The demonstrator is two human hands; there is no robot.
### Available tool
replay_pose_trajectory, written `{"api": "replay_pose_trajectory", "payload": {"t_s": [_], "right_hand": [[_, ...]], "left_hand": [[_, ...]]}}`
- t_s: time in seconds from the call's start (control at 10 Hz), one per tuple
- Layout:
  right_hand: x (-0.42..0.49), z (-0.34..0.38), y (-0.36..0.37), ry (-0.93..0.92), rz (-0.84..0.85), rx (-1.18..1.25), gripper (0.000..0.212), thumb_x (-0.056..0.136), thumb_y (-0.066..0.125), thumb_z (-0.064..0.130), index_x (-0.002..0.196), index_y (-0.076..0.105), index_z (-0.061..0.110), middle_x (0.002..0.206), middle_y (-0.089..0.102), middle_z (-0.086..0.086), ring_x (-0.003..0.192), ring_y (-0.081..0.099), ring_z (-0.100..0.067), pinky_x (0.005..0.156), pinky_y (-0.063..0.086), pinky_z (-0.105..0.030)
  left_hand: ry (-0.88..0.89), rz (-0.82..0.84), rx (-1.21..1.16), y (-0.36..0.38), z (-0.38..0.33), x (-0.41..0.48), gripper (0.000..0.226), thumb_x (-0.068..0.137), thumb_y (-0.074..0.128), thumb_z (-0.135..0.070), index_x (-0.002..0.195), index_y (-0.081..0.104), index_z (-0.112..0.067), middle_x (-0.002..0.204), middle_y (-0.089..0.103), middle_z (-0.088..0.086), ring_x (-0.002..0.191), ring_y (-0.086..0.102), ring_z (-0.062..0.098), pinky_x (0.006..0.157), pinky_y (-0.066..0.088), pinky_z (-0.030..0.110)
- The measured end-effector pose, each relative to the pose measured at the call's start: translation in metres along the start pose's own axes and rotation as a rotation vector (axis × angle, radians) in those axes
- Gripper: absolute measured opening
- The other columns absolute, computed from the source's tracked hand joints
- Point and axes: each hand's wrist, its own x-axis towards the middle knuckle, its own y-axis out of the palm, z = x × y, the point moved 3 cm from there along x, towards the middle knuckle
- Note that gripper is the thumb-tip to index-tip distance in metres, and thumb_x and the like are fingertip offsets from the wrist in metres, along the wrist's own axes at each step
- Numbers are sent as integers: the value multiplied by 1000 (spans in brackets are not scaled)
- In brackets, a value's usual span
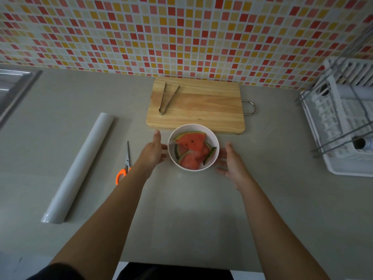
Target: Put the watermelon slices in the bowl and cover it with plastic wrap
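Observation:
A pale pink bowl (214,138) stands on the grey counter just in front of the cutting board, and several watermelon slices (191,142) lie inside it. A thin clear film seems to lie over part of the bowl, with a small crease at its left rim. My left hand (153,150) is at the bowl's left side, fingers spread, fingertips near or touching the wall. My right hand (230,161) is at the right side, palm toward the bowl, fingers apart. The roll of plastic wrap (80,166) lies diagonally to the left.
Orange-handled scissors (125,164) lie between the roll and my left arm. Metal tongs (168,99) rest on the wooden cutting board (201,110) behind the bowl. A white dish rack (343,122) stands at the right, a steel sink (12,85) at the far left.

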Motion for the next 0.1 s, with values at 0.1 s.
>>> {"api": "replay_pose_trajectory", "payload": {"t_s": [0.1], "right_hand": [[-4,22,-7,-69,-137,-166,52,97,25,44,106,65,12,102,68,-7,99,62,-28,87,50,-43]], "left_hand": [[103,-184,24,-13,-21,-3,58,99,26,-48,109,61,-4,106,59,11,83,62,27,91,49,43]]}}
